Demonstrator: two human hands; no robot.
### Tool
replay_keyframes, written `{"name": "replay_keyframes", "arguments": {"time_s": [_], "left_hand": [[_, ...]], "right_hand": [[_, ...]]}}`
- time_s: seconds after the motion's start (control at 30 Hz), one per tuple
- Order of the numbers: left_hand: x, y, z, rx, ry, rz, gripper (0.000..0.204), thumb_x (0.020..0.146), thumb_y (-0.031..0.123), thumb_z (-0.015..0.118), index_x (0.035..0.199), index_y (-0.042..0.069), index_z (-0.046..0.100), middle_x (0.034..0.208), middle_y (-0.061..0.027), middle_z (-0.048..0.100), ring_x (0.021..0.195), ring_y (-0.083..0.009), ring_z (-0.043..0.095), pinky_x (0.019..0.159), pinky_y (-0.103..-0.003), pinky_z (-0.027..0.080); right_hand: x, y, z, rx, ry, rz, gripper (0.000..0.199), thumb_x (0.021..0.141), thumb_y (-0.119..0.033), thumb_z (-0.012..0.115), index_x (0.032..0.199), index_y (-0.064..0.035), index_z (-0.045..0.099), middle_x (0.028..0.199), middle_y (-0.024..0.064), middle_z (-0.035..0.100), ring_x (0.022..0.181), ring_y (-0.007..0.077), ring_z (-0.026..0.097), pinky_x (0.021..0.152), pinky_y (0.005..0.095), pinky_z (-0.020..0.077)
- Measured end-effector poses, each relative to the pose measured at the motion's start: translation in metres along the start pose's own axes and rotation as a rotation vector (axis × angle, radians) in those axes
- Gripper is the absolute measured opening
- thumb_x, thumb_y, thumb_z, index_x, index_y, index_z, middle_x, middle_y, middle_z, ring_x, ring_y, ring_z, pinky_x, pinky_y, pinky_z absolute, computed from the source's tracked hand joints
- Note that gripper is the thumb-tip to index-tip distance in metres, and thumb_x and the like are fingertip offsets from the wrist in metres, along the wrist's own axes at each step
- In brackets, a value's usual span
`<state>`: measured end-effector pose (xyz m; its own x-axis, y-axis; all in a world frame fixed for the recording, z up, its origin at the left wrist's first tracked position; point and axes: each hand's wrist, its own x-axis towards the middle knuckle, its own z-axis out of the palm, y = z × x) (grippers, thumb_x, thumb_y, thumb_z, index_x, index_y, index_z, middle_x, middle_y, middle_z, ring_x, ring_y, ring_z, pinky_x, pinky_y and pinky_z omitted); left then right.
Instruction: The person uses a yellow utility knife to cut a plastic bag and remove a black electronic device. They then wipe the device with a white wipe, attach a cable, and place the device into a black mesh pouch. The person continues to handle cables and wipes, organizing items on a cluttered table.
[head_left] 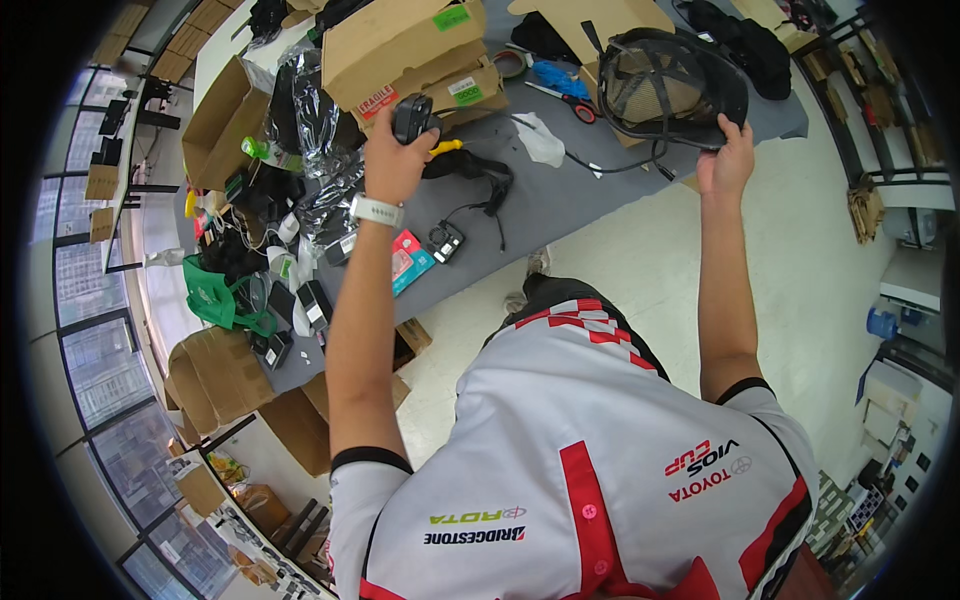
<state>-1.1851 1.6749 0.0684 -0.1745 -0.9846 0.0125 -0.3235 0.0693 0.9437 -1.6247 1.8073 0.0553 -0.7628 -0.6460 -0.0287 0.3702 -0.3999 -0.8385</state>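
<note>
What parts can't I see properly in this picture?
In the head view:
Palm-facing side of the small black plastic device: covered by the left grip.
Inside of the large brown cardboard box: hidden by its cardboard top.
Collar end of the white, red-trimmed fabric shirt: cut off by the lower edge.
Dark contents of the shiny clear plastic wrapping: obscured by glare.

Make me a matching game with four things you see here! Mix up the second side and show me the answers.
Things:
1. scissors
2. mesh headgear
3. wristband
4. small black device

Matches:
A. white
B. in the left hand
C. lying on the table, not held
D. in the right hand

Right pairs: 1-C, 2-D, 3-A, 4-B
</note>
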Motion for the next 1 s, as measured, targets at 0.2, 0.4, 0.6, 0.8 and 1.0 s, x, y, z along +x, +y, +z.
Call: {"name": "replay_keyframes", "arguments": {"time_s": [0.2, 0.4, 0.6, 0.8, 1.0], "left_hand": [[0.007, 0.060, -0.008, 0.013, 0.008, 0.052, 0.039, 0.085, 0.014, 0.080, 0.117, -0.002, 0.065, 0.082, -0.0088, 0.073, 0.062, -0.0135, 0.069, 0.057, -0.030, 0.056], [0.011, 0.129, -0.014, 0.462, 0.109, 0.475, 0.043, 0.087, 0.027, 0.080, 0.118, 0.001, 0.066, 0.084, -0.0146, 0.075, 0.068, -0.0270, 0.074, 0.068, -0.040, 0.059], [0.024, 0.188, -0.011, 0.700, 0.330, 0.653, 0.048, 0.090, 0.034, 0.081, 0.122, 0.004, 0.064, 0.093, -0.0203, 0.077, 0.085, -0.0398, 0.076, 0.074, -0.045, 0.058], [0.045, 0.159, 0.009, 0.916, 0.311, 0.621, 0.048, 0.088, 0.025, 0.078, 0.129, 0.008, 0.060, 0.103, -0.0213, 0.075, 0.093, -0.0436, 0.073, 0.078, -0.051, 0.059], [0.015, 0.058, 0.046, 1.052, 0.052, 0.417, 0.054, 0.080, 0.017, 0.082, 0.126, 0.009, 0.055, 0.114, -0.0173, 0.068, 0.101, -0.0416, 0.070, 0.083, -0.052, 0.058]], "right_hand": [[-0.003, 0.001, -0.056, 0.151, 0.106, 0.163, 0.036, 0.096, 0.000, 0.062, 0.131, 0.0007, 0.057, 0.125, 0.0124, 0.065, 0.114, 0.0255, 0.064, 0.104, 0.0406, 0.0513], [-0.010, -0.015, -0.070, 0.273, 0.136, 0.364, 0.031, 0.099, -0.004, 0.057, 0.128, 0.0078, 0.055, 0.129, 0.0210, 0.065, 0.120, 0.0306, 0.066, 0.104, 0.0474, 0.0577], [0.006, 0.010, -0.100, 0.205, -0.127, 0.585, 0.024, 0.101, -0.010, 0.057, 0.121, 0.0041, 0.058, 0.117, 0.0204, 0.069, 0.112, 0.0300, 0.068, 0.090, 0.0414, 0.0594], [0.035, 0.065, -0.098, 0.150, -0.090, 0.608, 0.023, 0.099, -0.008, 0.066, 0.120, -0.0020, 0.060, 0.119, 0.0141, 0.067, 0.113, 0.0270, 0.066, 0.098, 0.0438, 0.0533], [0.048, 0.049, -0.041, 0.244, -0.284, 0.477, 0.033, 0.100, 0.001, 0.063, 0.132, 0.0014, 0.057, 0.133, 0.0146, 0.065, 0.124, 0.0302, 0.064, 0.111, 0.0487, 0.0499]]}}
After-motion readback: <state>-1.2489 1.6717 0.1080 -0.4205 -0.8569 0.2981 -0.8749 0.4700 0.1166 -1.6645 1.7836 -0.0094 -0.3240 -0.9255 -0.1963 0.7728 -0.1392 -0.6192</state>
